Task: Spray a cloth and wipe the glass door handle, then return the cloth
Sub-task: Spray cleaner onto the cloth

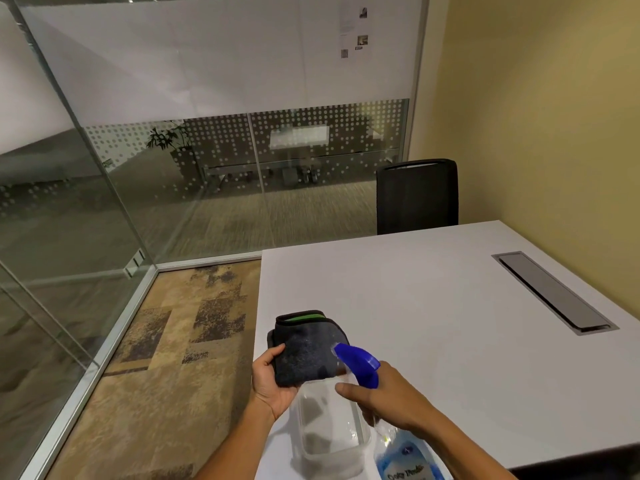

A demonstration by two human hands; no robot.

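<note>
My left hand (pixel 272 382) holds a folded dark grey cloth (pixel 306 348) with a green strip along its far edge, above the table's near left corner. My right hand (pixel 388 393) grips a clear spray bottle (pixel 405 455) with a blue trigger head (pixel 358 362). The nozzle points at the cloth from a few centimetres away. The bottle's blue label shows at the bottom edge. No door handle is in view.
A clear plastic tub (pixel 332 431) stands on the white table (pixel 450 306) below my hands. A grey cable hatch (pixel 550 292) lies at the table's right. A black chair (pixel 417 195) sits at the far end. Glass walls (pixel 104 202) enclose patterned carpet (pixel 166 341) on the left.
</note>
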